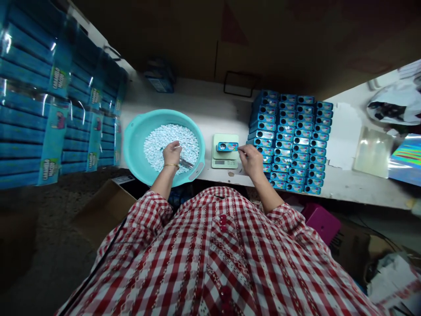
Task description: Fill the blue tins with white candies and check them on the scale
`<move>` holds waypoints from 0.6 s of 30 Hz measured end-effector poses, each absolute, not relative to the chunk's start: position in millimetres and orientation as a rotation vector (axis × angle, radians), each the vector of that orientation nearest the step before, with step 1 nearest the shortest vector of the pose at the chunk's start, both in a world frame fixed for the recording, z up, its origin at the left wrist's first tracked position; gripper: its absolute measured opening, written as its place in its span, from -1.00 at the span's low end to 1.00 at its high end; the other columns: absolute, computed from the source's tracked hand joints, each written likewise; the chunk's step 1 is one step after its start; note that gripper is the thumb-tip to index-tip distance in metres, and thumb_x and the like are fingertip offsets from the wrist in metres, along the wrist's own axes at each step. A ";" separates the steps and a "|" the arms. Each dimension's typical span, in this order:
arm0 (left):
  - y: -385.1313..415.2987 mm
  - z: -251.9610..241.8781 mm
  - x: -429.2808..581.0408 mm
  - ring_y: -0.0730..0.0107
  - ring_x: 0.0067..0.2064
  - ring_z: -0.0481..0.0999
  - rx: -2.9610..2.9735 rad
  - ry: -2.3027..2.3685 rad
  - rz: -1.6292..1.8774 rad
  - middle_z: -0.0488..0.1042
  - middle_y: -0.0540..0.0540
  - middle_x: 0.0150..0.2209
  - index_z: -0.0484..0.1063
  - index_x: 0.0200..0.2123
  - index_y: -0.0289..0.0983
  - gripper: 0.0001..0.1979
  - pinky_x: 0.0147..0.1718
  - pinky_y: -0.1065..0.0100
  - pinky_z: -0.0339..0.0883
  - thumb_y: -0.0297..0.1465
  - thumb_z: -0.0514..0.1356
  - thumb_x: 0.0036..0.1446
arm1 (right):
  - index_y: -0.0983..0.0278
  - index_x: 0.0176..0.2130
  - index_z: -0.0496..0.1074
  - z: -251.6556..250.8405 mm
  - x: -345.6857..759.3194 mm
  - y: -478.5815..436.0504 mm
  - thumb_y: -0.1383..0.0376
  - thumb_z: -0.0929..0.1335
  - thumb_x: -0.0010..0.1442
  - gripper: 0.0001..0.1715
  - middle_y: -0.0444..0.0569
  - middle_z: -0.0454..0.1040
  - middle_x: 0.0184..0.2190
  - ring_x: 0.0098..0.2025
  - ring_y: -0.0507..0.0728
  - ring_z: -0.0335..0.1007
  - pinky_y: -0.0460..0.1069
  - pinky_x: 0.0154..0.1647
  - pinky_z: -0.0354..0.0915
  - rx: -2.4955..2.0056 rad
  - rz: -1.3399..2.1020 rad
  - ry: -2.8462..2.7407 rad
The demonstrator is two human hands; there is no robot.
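Note:
A teal basin [138,131] holds a heap of small pale blue-white candies [184,136]. My left hand [171,153] is inside the basin over the candies, closed round a metal scoop [186,164]. A small blue tin [227,146] lies on a pale green scale [225,159] between the basin and the stacks. My right hand [250,159] rests just right of the scale, fingers pinched at the tin's right end.
Rows of stacked blue tins [291,140] fill the table right of the scale. Shrink-wrapped blue packs [49,109] are piled at the left. White paper, clear film and a plastic bag lie far right. A cardboard box [105,210] and a pink stool [320,221] stand below.

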State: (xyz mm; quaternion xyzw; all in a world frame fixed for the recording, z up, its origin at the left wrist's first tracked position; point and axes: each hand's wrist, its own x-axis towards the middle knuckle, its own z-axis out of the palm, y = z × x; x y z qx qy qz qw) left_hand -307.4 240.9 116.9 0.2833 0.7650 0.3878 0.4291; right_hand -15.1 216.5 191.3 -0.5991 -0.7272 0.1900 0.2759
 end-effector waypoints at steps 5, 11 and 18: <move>246.1 97.6 -322.7 0.01 0.12 0.27 1.410 2.013 0.630 0.36 -0.28 0.02 0.36 -0.03 -0.34 -0.49 0.12 0.04 0.06 -0.43 0.25 -0.15 | 0.23 -0.32 0.46 193.4 11.5 201.0 0.32 0.25 0.19 -0.80 -0.03 0.51 -0.35 -0.28 0.10 0.42 0.01 -0.21 0.33 -1.675 0.428 -1.808; 241.8 97.3 -309.1 -0.17 0.20 0.07 1.632 1.795 0.459 0.15 -0.33 0.17 0.32 0.00 -0.26 -0.36 0.14 -0.04 -0.08 -0.38 0.37 -0.24 | 0.22 -0.30 0.46 198.9 29.6 188.4 0.25 0.22 0.21 -0.76 -0.01 0.50 -0.34 -0.27 0.13 0.42 0.04 -0.19 0.33 -1.838 0.375 -1.728; 248.3 100.8 -311.8 0.13 0.03 0.25 1.153 1.704 0.731 0.35 -0.15 -0.20 0.39 -0.50 -0.25 -0.82 0.03 0.20 0.15 -0.61 0.27 -0.21 | 0.23 -0.29 0.46 199.0 27.8 187.6 0.26 0.21 0.21 -0.75 -0.01 0.50 -0.34 -0.27 0.12 0.41 0.05 -0.20 0.34 -1.857 0.410 -1.714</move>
